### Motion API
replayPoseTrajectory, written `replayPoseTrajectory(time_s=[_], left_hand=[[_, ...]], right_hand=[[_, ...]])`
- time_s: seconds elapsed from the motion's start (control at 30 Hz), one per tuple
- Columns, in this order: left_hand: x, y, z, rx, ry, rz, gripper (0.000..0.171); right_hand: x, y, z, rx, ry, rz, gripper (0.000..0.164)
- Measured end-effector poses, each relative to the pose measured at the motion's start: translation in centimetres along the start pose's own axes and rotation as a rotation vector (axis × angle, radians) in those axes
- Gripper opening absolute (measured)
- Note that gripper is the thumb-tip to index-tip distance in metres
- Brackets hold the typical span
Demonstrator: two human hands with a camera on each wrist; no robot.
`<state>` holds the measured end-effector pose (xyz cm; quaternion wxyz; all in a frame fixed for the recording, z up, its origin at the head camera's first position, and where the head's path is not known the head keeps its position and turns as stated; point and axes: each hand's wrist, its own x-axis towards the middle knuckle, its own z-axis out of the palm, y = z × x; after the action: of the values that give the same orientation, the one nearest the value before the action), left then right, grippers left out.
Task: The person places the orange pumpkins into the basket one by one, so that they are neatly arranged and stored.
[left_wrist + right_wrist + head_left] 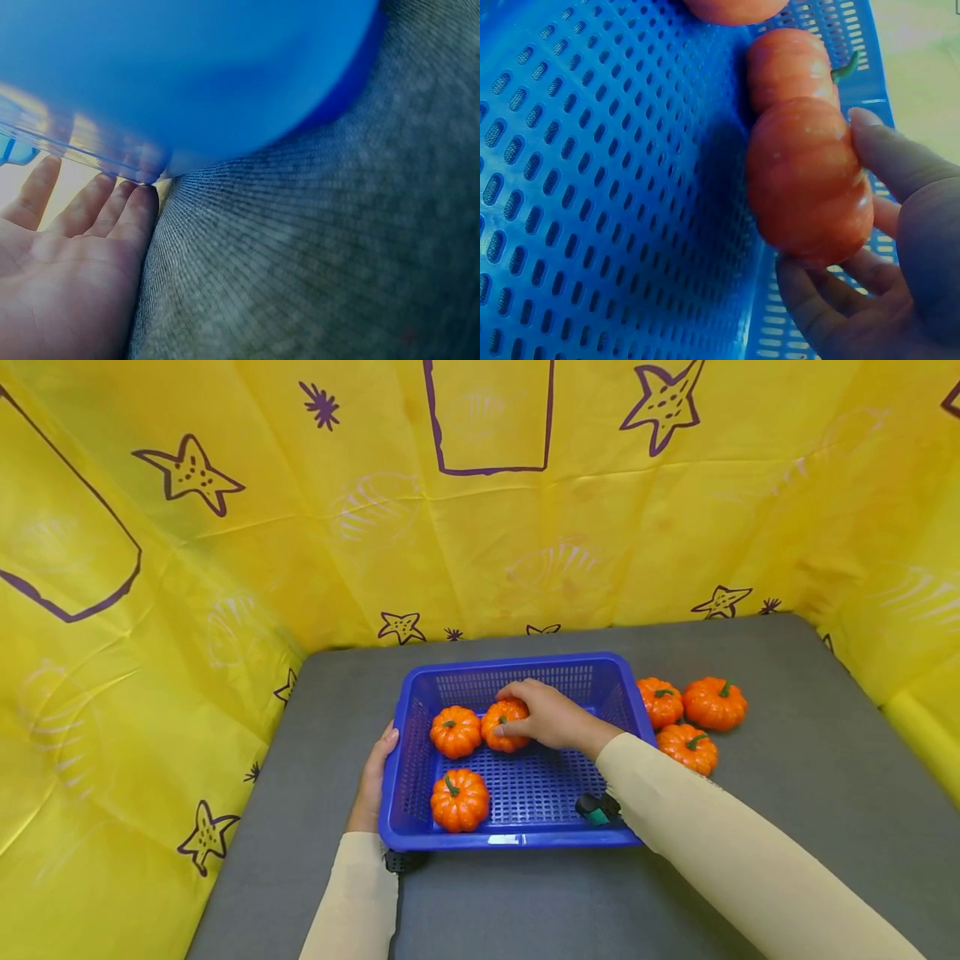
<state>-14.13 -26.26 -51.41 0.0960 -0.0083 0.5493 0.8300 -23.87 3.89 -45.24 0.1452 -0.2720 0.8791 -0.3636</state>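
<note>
A blue plastic basket with slotted walls and floor stands on the grey table. My right hand reaches into it and grips a small orange pumpkin, thumb on one side and fingers on the other. In the right wrist view this pumpkin touches or nearly touches a second pumpkin with a green stem. Another pumpkin sits nearer the basket's front left corner. My left hand rests against the basket's left side; in the left wrist view its fingers are extended, tips touching the wall.
Right of the basket, three more pumpkins cluster on the table: one close to the rim, one farther right, one in front. A yellow cloth with purple starfish drawings surrounds the table at the back and sides.
</note>
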Motion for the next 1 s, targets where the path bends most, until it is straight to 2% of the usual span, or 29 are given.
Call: replayPoseTrajectory(time_s=[0.47, 0.7, 1.0], left_hand=[[-0.03, -0.11, -0.05, 0.007, 0.003, -0.006, 0.063], [0.13, -0.53, -0.46, 0.014, 0.024, -0.020, 0.064], [0.15, -0.46, -0.36, 0.012, -0.002, -0.005, 0.062]], right_hand=[[-0.02, 0.20, 0.06, -0.044, -0.015, 0.013, 0.057], [-0.06, 0.28, 0.01, -0.027, -0.020, 0.011, 0.058], [-0.19, 0.26, -0.31, 0.009, -0.002, 0.000, 0.062]])
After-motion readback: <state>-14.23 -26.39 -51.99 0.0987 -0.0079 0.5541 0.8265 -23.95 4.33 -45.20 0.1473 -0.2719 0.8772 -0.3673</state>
